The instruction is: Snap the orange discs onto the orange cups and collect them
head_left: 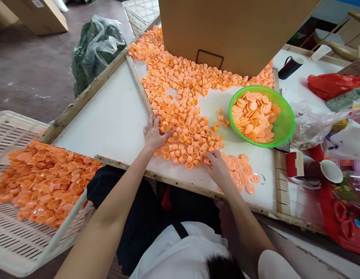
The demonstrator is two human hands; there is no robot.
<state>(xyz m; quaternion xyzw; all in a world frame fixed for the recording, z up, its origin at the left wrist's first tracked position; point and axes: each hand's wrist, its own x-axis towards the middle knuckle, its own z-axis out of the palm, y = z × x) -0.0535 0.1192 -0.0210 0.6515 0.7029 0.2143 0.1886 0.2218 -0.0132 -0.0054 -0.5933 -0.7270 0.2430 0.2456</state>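
Observation:
A heap of small orange plastic cups [182, 131] spreads over the white tabletop [107, 112]. My left hand [153, 134] lies against the heap's left edge, fingers and thumb spread, the thumb touching the nearest cups. At the front right edge of the heap is my right hand [217, 167], its fingers bent and a little apart by the cups; nothing shows in its grasp. Flat orange discs [239, 170] lie loose just right of that hand. More such discs fill part of a green bowl [289, 120] behind them.
A large cardboard box [235, 35] stands at the back among the cups. Wooden strips [89, 91] edge the table. At lower left, a white crate [14, 240] holds orange pieces [52, 182]. Mugs [331, 171], bags and red scissors [344, 221] crowd the right side.

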